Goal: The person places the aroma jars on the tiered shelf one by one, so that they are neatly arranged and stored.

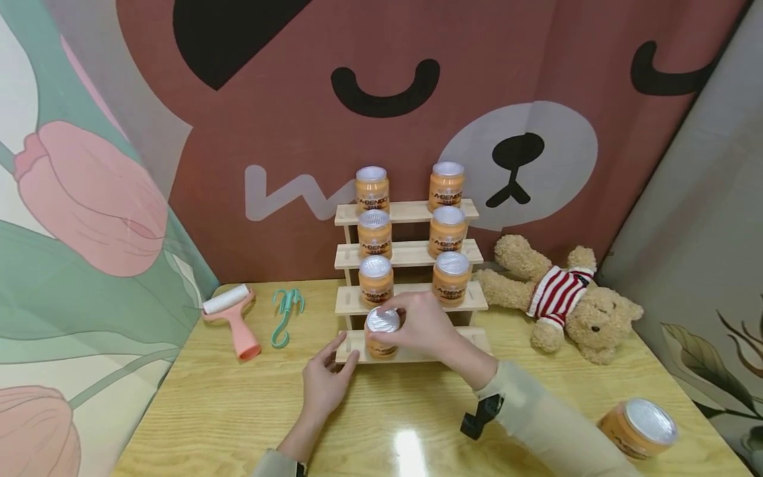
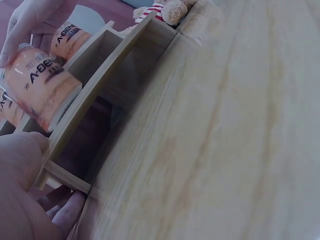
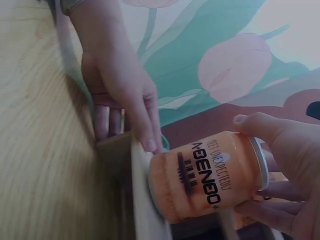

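My right hand (image 1: 420, 324) grips an orange jar (image 1: 381, 346) with a silver lid near its top, thumb on one side and fingers on the other. The jar stands at the left part of the lowest step of a wooden tiered rack (image 1: 441, 348). In the right wrist view the labelled jar (image 3: 192, 180) looks upright on the board, its base at the board's surface. My left hand (image 1: 326, 381) holds the rack's lower left corner; in the left wrist view its fingers (image 2: 70, 212) curl around the end piece. Pairs of matching jars (image 1: 451, 278) occupy the three higher steps.
One more jar (image 1: 640, 429) stands at the table's right front. A teddy bear (image 1: 572, 298) lies right of the rack. Left of it lie a pink-handled lint roller (image 1: 241, 331) and a green hook-like item (image 1: 286, 318). A printed curtain (image 1: 298, 132) hangs behind.
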`<move>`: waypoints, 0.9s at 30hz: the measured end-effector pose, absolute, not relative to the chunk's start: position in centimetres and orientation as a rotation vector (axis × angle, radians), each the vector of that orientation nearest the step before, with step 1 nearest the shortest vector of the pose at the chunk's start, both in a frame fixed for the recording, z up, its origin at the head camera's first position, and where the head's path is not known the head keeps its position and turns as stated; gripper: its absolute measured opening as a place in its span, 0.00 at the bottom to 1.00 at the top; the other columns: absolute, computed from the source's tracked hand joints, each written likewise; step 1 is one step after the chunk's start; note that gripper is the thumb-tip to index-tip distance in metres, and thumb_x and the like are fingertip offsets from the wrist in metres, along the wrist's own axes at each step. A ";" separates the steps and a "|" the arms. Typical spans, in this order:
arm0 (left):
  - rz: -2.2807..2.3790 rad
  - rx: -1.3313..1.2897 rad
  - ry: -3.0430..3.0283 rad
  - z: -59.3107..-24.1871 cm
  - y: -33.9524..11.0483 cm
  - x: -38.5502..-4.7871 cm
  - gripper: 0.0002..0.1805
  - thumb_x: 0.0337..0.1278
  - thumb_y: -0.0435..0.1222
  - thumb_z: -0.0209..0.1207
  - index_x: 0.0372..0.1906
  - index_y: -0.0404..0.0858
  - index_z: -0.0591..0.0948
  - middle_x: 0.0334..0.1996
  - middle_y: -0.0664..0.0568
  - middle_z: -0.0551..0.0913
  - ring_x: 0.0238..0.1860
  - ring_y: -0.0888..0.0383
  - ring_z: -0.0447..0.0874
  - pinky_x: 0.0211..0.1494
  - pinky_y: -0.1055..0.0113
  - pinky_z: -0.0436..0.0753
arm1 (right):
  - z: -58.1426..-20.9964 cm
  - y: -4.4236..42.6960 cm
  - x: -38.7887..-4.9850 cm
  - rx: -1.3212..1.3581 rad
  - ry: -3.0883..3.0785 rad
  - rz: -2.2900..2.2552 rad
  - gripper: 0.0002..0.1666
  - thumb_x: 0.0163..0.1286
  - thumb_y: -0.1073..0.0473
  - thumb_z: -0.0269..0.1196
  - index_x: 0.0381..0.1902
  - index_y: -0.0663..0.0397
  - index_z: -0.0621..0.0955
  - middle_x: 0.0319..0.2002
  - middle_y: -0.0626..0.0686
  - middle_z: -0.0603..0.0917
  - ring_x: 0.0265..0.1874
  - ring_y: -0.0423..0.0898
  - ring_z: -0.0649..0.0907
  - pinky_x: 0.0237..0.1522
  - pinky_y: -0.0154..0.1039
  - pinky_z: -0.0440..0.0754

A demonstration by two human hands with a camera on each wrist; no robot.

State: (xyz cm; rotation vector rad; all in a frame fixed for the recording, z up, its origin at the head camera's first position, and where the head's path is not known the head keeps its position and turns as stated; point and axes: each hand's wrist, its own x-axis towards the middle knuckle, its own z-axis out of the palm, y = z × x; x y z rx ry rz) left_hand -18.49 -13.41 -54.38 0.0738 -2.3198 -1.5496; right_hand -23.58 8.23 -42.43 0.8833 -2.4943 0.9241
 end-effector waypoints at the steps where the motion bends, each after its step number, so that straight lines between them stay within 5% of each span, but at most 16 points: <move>1: -1.548 0.070 -2.321 -54.4 -13.4 -18.5 0.25 0.65 0.37 0.73 0.65 0.38 0.85 0.66 0.40 0.84 0.66 0.37 0.84 0.58 0.51 0.91 | -42.6 8.1 -23.6 0.871 -2.498 0.922 0.26 0.50 0.39 0.85 0.40 0.49 0.93 0.36 0.45 0.94 0.31 0.35 0.87 0.34 0.29 0.85; 13: -1.523 0.063 -2.316 -54.9 -13.3 -18.5 0.25 0.64 0.38 0.74 0.64 0.38 0.86 0.65 0.38 0.85 0.64 0.37 0.85 0.56 0.51 0.91 | -43.4 8.1 -23.3 0.888 -2.486 0.888 0.27 0.51 0.40 0.85 0.41 0.51 0.91 0.36 0.47 0.90 0.29 0.40 0.85 0.29 0.26 0.80; 27: -1.533 0.051 -2.309 -54.4 -13.4 -18.5 0.25 0.65 0.37 0.74 0.65 0.37 0.85 0.66 0.39 0.84 0.65 0.37 0.84 0.57 0.50 0.91 | -43.5 8.1 -23.3 0.932 -2.499 0.990 0.29 0.54 0.47 0.85 0.49 0.56 0.90 0.43 0.51 0.91 0.38 0.44 0.90 0.37 0.34 0.92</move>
